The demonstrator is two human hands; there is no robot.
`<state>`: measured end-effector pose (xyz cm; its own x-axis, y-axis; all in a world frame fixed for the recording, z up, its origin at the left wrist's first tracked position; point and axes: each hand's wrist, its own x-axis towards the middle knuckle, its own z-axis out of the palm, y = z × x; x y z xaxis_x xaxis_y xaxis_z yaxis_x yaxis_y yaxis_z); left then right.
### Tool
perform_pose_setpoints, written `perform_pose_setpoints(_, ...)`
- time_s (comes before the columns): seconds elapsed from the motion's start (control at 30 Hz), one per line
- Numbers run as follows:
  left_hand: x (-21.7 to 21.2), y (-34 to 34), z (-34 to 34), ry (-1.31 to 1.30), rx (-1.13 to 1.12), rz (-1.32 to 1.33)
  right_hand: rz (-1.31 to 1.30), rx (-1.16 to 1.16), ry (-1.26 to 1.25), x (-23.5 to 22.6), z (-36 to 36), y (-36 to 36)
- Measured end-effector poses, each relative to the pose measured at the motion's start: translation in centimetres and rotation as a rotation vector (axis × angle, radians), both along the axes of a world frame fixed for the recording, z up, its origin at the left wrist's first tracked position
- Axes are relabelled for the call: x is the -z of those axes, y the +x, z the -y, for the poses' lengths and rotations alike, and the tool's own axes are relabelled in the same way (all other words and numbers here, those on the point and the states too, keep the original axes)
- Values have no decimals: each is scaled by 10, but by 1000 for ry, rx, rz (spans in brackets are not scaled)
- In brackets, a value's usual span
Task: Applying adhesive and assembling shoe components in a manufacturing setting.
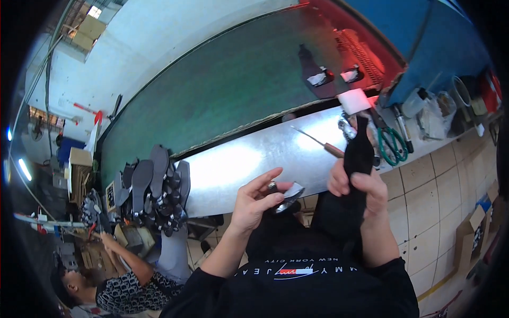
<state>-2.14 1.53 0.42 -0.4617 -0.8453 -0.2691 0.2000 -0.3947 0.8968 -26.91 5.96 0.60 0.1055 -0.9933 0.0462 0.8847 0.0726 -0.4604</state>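
Observation:
My left hand [253,200] is closed on a shiny silver and black strap piece [289,198], pinched between thumb and fingers. In my right hand [366,192] a black shoe sole [359,151] is gripped upright, its narrow end pointing away from me. Both hands are over the near edge of the metal work surface [233,172], with the strap piece and the sole apart. Just left of the sole lies an awl-like tool [333,150] with a brownish handle and a thin metal shaft. Green-handled scissors [392,146] rest to the right of the sole.
Beyond the metal surface runs a green conveyor belt [222,95], carrying a dark sole with a strap [317,78] near a red-lit machine opening [366,53]. Strapped soles [143,183] are piled at left. A co-worker [127,281] is at lower left. A white block [354,100] stands by the scissors.

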Motion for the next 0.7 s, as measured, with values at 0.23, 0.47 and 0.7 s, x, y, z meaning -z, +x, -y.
perform_pose_setpoints(0.23,25,14,9,32,102,-127,-909,102,-74,13,-22,21)
perform_pose_setpoints(0.47,32,30,5,45,101,-40,-1137,50,16,1,-19,40)
perform_pose_setpoints(0.7,40,32,5,29,24,-164,-1286,184,-220,12,-19,52)
